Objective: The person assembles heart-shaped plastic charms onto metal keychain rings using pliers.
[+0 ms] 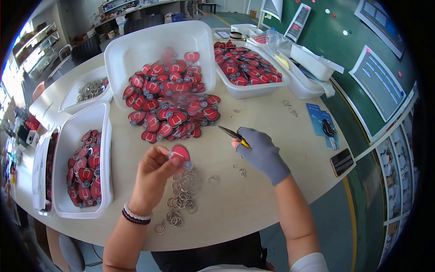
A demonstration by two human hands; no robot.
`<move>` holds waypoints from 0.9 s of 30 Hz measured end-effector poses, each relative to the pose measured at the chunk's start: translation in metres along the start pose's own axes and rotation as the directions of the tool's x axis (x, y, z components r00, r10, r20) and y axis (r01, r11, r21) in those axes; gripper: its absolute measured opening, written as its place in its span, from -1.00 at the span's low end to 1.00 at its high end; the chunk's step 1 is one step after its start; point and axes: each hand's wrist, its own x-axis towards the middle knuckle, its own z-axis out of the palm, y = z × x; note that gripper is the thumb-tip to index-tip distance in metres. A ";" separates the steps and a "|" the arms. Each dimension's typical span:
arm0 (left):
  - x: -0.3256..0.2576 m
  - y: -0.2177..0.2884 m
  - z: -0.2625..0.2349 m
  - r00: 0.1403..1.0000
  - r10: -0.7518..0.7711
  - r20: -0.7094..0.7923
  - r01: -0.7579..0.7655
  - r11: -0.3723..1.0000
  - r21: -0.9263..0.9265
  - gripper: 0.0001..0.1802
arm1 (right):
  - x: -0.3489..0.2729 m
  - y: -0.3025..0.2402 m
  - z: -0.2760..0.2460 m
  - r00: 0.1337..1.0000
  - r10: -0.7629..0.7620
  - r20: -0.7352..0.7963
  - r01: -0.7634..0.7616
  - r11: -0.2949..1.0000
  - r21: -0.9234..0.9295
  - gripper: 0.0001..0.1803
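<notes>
My left hand (153, 176), bare with two beaded bracelets at the wrist, pinches a red key-ring tag (181, 152) with a grey edge. The tag is held above the table, close to a heap of silver split rings (180, 199). In a grey glove, my right hand (263, 152) grips pliers (231, 133) with yellow handles. Their dark jaws point left toward a large pile of red tags (174, 120), apart from the tag in my left hand. That pile spills out of a white bin (118, 41) tipped toward me.
White tubs of red tags stand at the left (107, 172) and far right (247, 93). Metal rings fill a white tray (68, 108) at the far left. Small loose rings (243, 172) lie near my right hand. A phone (342, 162) and blue cards (316, 119) lie by the right edge.
</notes>
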 end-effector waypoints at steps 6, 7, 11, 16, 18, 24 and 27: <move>-0.022 -0.005 0.017 0.999 -0.042 0.025 0.042 0.999 0.007 -0.81 | -0.031 -0.058 -0.015 0.989 -0.082 0.120 -0.001 0.820 0.573 -0.81; -0.023 -0.003 0.020 0.997 -0.075 0.026 0.076 0.997 -0.003 -0.82 | -0.035 -0.066 -0.016 0.985 -0.089 0.148 -0.020 0.792 0.610 -0.81; -0.026 -0.007 0.011 0.996 -0.044 0.073 0.016 0.938 0.347 -0.75 | -0.041 -0.073 -0.005 0.981 -0.172 0.087 0.083 0.785 0.614 -0.82; -0.035 -0.003 0.027 0.990 0.008 0.142 -0.079 0.861 0.502 -0.66 | -0.038 -0.065 -0.005 0.938 -0.321 0.133 0.219 0.842 0.493 -0.80; -0.037 -0.003 0.029 0.995 0.007 0.101 -0.055 0.876 0.479 -0.65 | -0.038 -0.068 -0.007 0.931 -0.299 0.208 0.157 0.844 0.513 -0.77; -0.035 -0.005 0.017 0.981 0.027 0.192 -0.144 0.765 0.628 -0.67 | -0.039 -0.064 -0.006 0.922 -0.321 0.215 0.159 0.822 0.546 -0.73; -0.033 -0.003 0.015 0.967 0.056 0.247 -0.204 0.750 0.629 -0.73 | -0.040 -0.064 -0.005 0.921 -0.328 0.212 0.166 0.821 0.547 -0.73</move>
